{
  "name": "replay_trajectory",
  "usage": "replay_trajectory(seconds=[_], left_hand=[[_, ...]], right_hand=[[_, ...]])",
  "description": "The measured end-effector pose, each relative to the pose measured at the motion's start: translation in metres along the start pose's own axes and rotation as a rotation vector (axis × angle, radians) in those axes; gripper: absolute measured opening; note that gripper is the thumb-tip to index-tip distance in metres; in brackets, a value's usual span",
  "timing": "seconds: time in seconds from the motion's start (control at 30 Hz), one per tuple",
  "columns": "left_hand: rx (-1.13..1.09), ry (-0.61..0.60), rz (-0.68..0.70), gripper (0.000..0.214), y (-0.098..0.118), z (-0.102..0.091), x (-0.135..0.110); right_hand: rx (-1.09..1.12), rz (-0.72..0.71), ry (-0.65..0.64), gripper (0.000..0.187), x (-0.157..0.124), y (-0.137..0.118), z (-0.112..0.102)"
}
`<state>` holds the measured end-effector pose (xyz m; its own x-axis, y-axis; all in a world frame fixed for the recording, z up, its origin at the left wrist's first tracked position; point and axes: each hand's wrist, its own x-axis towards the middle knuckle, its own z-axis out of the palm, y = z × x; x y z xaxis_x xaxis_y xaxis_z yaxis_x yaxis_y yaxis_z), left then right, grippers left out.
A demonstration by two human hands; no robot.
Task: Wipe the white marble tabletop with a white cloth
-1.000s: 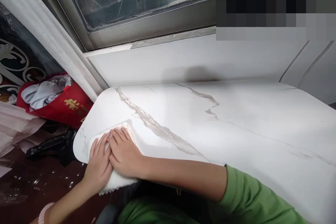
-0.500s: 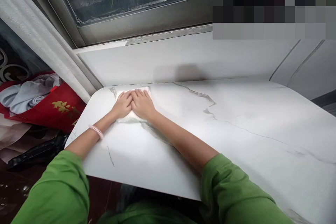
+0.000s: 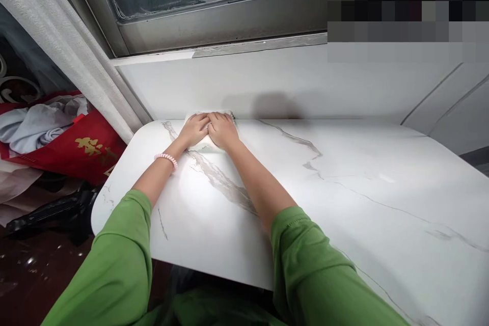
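Observation:
A white cloth [image 3: 206,144] lies on the marble-patterned white table [image 3: 214,224], at its back edge against the wall. My left hand [image 3: 195,130] rests on the cloth, palm down, with its fingers stretched forward. Beside it, touching it, my right hand [image 3: 222,130] presses on the same cloth, fingers also laid out flat. Parts of the cloth show in front of the hands and past the fingertips; the rest is hidden beneath them. A pink beaded bracelet [image 3: 167,159] circles my left wrist.
Behind the table stands a white wall panel [image 3: 198,84] below a metal-framed window [image 3: 214,23]. A pale curtain [image 3: 72,35] hangs at the left. A red bag [image 3: 80,145] with clothes in it and a black plastic bag [image 3: 57,211] lie beyond the table's left end.
Both hands and the cloth have slid away from me and slightly right, up to the table's back edge. The view has shifted a little.

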<state>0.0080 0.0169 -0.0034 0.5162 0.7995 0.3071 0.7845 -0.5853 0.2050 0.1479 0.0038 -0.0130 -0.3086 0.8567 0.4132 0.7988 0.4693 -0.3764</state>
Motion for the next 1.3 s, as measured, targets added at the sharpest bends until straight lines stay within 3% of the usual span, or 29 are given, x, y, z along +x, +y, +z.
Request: replay_trajectory(seconds=[0.3,0.47,0.73,0.9,1.0,1.1,1.3], left_hand=[[0.063,-0.011,-0.122,0.041,0.039,-0.004,-0.031],[0.130,-0.040,-0.108,0.046,0.080,-0.007,-0.076],[0.117,-0.039,-0.045,0.055,0.162,-0.021,-0.172],[0.086,-0.095,0.077,0.059,0.197,-0.030,-0.203],[0.065,-0.114,0.116,0.060,0.202,-0.030,-0.201],[0.039,-0.124,0.131,0.059,0.195,-0.023,-0.184],[0.029,-0.097,0.069,0.052,0.159,0.005,-0.105]], right_hand=[[-0.021,-0.061,-0.071,0.041,-0.029,-0.007,-0.014],[-0.018,-0.122,-0.101,0.046,-0.083,-0.022,-0.031],[0.014,-0.211,-0.176,0.050,-0.185,-0.063,-0.069],[0.044,-0.256,-0.202,0.052,-0.230,-0.070,-0.091],[0.060,-0.293,-0.210,0.054,-0.236,-0.064,-0.096],[0.038,-0.288,-0.216,0.054,-0.223,-0.050,-0.094],[-0.011,-0.199,-0.148,0.048,-0.160,-0.003,-0.081]])
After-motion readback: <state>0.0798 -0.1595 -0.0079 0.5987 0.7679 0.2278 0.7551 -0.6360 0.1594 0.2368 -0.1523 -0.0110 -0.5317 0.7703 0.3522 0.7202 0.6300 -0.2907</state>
